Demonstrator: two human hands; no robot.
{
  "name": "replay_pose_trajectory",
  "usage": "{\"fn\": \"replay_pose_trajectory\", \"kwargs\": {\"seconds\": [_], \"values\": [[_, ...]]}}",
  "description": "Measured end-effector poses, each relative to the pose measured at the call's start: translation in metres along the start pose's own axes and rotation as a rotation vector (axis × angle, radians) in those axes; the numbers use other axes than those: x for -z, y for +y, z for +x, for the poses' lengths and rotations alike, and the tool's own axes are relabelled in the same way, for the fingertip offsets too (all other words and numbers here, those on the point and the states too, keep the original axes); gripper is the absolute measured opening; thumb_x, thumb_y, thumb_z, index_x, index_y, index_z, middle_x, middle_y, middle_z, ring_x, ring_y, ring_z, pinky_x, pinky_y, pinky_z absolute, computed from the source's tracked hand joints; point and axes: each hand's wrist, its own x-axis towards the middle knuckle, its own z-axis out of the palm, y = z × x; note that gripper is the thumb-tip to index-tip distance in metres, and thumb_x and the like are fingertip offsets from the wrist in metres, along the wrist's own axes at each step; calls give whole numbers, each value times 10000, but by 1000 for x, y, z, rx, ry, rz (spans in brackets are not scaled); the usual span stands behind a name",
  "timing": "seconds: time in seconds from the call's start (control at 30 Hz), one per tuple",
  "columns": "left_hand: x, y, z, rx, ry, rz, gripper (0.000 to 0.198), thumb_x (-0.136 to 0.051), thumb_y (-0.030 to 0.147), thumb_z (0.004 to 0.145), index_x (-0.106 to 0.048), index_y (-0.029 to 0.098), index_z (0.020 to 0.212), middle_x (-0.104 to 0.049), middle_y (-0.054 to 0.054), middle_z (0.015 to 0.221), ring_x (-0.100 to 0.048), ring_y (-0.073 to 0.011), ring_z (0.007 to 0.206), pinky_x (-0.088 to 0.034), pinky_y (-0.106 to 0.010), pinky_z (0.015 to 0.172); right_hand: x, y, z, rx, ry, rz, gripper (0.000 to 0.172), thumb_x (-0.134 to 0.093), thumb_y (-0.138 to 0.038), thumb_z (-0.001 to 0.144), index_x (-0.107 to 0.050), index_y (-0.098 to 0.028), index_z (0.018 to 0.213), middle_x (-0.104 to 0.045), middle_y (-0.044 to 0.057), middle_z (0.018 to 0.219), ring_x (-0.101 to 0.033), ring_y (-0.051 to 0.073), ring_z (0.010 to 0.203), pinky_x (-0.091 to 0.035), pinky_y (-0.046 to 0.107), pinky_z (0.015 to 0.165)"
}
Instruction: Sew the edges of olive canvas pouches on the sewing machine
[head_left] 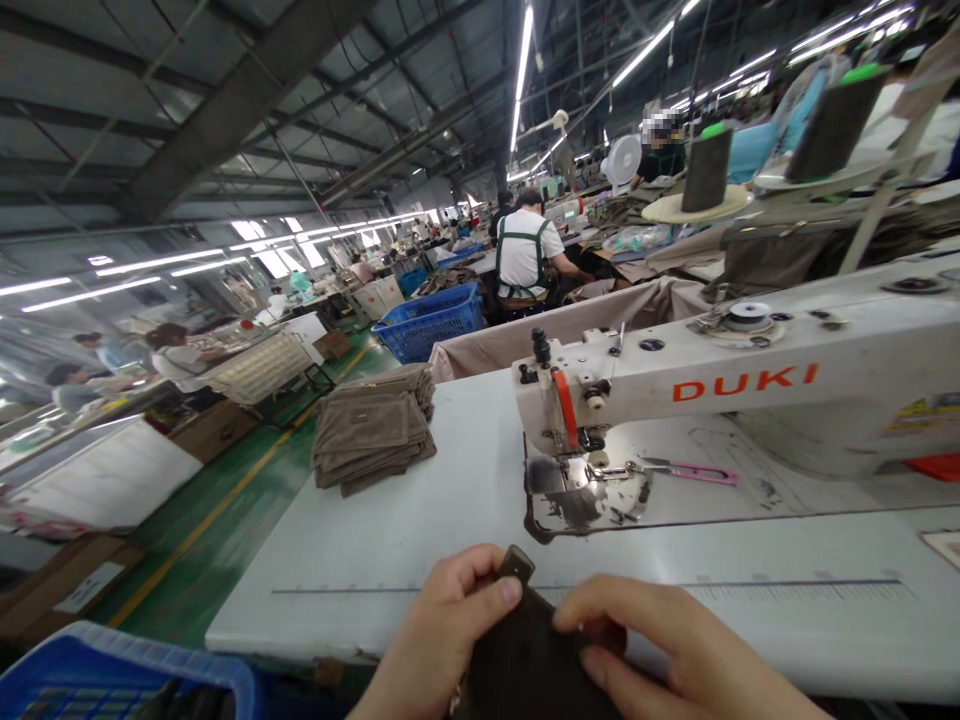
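Observation:
At the near edge of the sewing table (360, 575), a dark brown fabric piece (525, 655) hangs between my two hands. My left hand (450, 625) pinches its upper left part, where a short tab (517, 563) sticks up past the thumb. On the other side my right hand (645, 635) grips the right edge with thumb and fingers. The lower end of the piece runs out of the picture. Beyond my hands stands a white sewing machine (735, 370). Thread snips with a pink handle (697, 472) lie on its bed.
A stack of brown fabric pieces (375, 425) lies at the table's far left. Blue baskets stand beyond the table (431, 325) and at lower left (150, 650). Thread cones (706, 170) rise at the right. A person in a white shirt (529, 250) sits ahead.

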Motion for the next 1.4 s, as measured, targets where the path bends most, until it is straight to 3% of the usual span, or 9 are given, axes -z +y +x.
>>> {"fn": "replay_pose_trajectory", "kwargs": {"seconds": [0.1,0.17,0.3,0.43,0.53,0.7,0.87,1.03,1.4], "values": [[18,8,30,-49,-124,534,234,-548,359,864,-616,136,859,-570,5,702,-506,-138,629,-389,-225,562,-8,13,9,130,-148,-45,501,-465,1,756,-638,-277,1135,-711,-33,1039,-660,134,916,-471,199,808],[22,8,58,-108,-103,749,156,-565,290,838,-622,153,788,-590,5,705,-535,-159,668,-415,-246,602,-18,31,21,190,-169,-264,439,-564,-48,766,-635,-258,1145,-713,-11,1009,-660,165,872,-484,229,768],[10,-1,118,-248,93,947,24,-610,172,810,-631,174,799,-629,-44,882,-563,-230,914,-430,-351,844,-20,70,58,286,-77,-690,105,-583,-149,889,-671,-203,904,-661,47,945,-597,221,910,-465,328,806],[-6,-5,169,-347,324,1077,159,-634,230,860,-633,156,1001,-590,-122,1121,-496,-310,1140,-384,-487,970,6,94,87,277,-34,-769,169,-521,-83,891,-676,-147,913,-637,112,1012,-568,260,1007,-441,399,886],[-14,-7,190,-415,353,1124,255,-600,298,920,-594,160,1134,-572,-100,1218,-550,-266,1118,-446,-487,949,24,105,91,273,-24,-795,197,-511,-45,858,-682,-136,893,-652,108,936,-600,245,927,-462,387,849],[-18,-21,176,-522,277,1147,111,-607,185,909,-667,139,992,-663,-89,1019,-619,-241,987,-506,-422,889,24,118,74,312,-1,-765,218,-530,-100,890,-673,-149,1047,-673,98,1054,-599,225,1014,-458,367,922],[-16,-32,146,-650,150,1131,275,-599,98,894,-652,224,1132,-626,-39,1181,-549,-210,1116,-454,-363,1005,15,124,66,328,40,-716,269,-491,-93,909,-644,-138,1126,-664,105,1106,-574,225,1090,-427,391,995],[-16,-31,140,-732,73,1133,312,-563,61,899,-614,191,1178,-618,-54,1172,-544,-227,1096,-465,-397,999,15,121,65,367,35,-683,260,-493,-87,889,-649,-136,1090,-674,106,1087,-586,227,1074,-443,395,979],[-25,-30,136,-739,101,1089,268,-520,59,893,-600,200,1106,-625,-65,1151,-568,-252,1078,-485,-452,973,21,117,63,312,15,-650,242,-506,-105,879,-659,-147,1062,-678,89,1036,-604,220,1026,-442,398,968]]}}
